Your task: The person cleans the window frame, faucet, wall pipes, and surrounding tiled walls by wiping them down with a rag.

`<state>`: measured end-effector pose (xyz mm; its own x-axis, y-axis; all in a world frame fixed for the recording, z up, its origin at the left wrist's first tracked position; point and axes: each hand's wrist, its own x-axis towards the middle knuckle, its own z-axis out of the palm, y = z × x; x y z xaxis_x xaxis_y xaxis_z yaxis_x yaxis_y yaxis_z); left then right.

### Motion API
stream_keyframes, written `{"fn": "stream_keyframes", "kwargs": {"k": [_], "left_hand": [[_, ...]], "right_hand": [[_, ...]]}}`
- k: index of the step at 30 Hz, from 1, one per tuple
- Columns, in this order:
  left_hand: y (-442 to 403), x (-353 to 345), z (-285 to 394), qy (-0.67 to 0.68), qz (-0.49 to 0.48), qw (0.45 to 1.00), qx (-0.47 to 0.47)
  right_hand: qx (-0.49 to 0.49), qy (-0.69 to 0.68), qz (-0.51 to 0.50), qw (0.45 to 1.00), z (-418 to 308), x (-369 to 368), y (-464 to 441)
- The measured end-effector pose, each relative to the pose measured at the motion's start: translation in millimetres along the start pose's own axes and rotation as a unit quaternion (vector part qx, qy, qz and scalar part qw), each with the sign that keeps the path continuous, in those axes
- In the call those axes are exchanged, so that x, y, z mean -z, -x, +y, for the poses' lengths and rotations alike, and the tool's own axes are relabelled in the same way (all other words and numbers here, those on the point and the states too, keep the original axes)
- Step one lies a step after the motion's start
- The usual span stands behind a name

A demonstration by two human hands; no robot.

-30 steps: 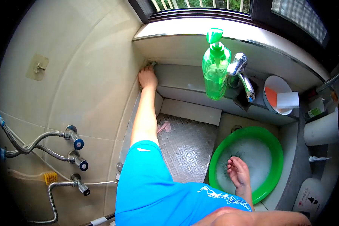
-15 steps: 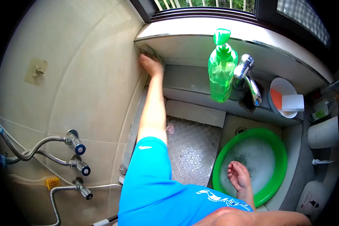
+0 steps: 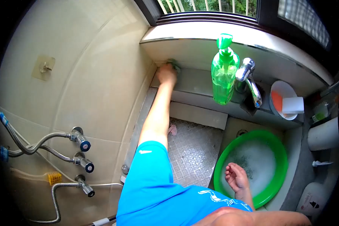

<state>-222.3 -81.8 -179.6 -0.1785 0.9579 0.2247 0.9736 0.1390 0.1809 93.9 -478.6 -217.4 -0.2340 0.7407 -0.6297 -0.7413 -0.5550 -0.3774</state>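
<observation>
My left hand (image 3: 166,74) reaches out to the far left corner of the grey ledge (image 3: 194,80), where the ledge meets the tiled wall. Its fingers press on a dark green scouring pad (image 3: 173,64), partly hidden and blurred. My right hand (image 3: 237,177) hangs over the green basin (image 3: 278,165) with loosely curled fingers and nothing in them. Foamy water with dark specks fills the basin. On the ledge stand a green pump bottle (image 3: 225,73) and a chrome faucet (image 3: 248,75).
A white bowl (image 3: 284,87) with an orange and a white sponge sits right of the faucet. Valves with hoses (image 3: 83,143) stick out from the left wall. A patterned metal plate (image 3: 194,147) lies beside the basin. A yellow brush (image 3: 54,178) hangs low left.
My left hand has moved the scouring pad away from the wall corner, slightly right and down onto the ledge. My right hand stays over the basin. The view has shifted slightly.
</observation>
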Motion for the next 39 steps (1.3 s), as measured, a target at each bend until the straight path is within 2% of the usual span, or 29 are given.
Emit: {"fn": "stream_keyframes", "kwargs": {"k": [2,4,6,8,10,11,13,14,16,17,20,21,22,24,27,31,33,36,38,39], "left_hand": [[21,-12,21,0.040,0.049,0.990,-0.130],[47,-7,46,0.056,0.123,0.968,-0.212],[46,-2,50,0.076,0.094,0.973,-0.197],[39,-11,39,0.115,0.153,0.973,-0.127],[17,-35,19,0.190,0.202,0.959,0.060],[-3,-41,-11,0.397,0.163,0.893,0.139],[-8,-9,-8,0.510,0.169,0.803,0.257],[3,27,10,0.431,0.228,0.819,0.301],[-26,9,38,0.430,0.293,0.801,0.297],[-35,-9,53,0.333,0.303,0.842,0.298],[24,-48,108,0.305,0.342,0.887,0.057],[48,-25,116,0.311,0.254,0.916,-0.018],[49,-25,115,0.370,0.230,0.899,-0.039],[45,-23,103,0.376,0.203,0.901,-0.068],[30,-37,90,0.418,0.224,0.878,-0.067],[22,-40,78,0.398,0.253,0.877,-0.095],[12,-50,70,0.354,0.270,0.895,-0.029],[14,-21,67,0.399,0.236,0.886,-0.005],[-13,-28,44,0.343,0.354,0.868,0.055],[-23,-12,31,0.371,0.304,0.867,0.133]], "right_hand": [[-0.014,0.014,0.011,1.000,5,3,-4],[-0.017,0.031,0.011,0.999,9,7,-9],[-0.022,0.031,0.026,0.999,9,10,-12],[-0.014,0.033,0.032,0.999,5,12,-11],[0.003,0.009,0.047,0.999,-1,9,-7],[0.008,0.004,0.049,0.999,-4,7,-3],[0.035,-0.003,0.033,0.999,-7,2,3],[0.035,-0.014,0.033,0.999,-9,0,5],[0.016,-0.034,0.030,0.999,-9,-2,7],[0.010,-0.039,0.030,0.999,-8,-2,7],[-0.002,-0.038,0.029,0.999,-7,-2,5],[-0.003,-0.032,0.028,0.999,-7,-2,4],[-0.001,-0.029,0.030,0.999,-5,1,2],[-0.002,-0.019,0.033,0.999,-4,4,3],[0.000,-0.035,0.039,0.999,-6,5,1],[0.022,-0.060,0.032,0.997,-12,4,7],[0.032,-0.070,0.034,0.996,-15,1,11],[0.040,-0.068,0.041,0.996,-19,-2,14],[0.037,-0.066,0.030,0.997,-19,-2,15],[0.038,-0.069,0.029,0.996,-18,-1,15]]}}
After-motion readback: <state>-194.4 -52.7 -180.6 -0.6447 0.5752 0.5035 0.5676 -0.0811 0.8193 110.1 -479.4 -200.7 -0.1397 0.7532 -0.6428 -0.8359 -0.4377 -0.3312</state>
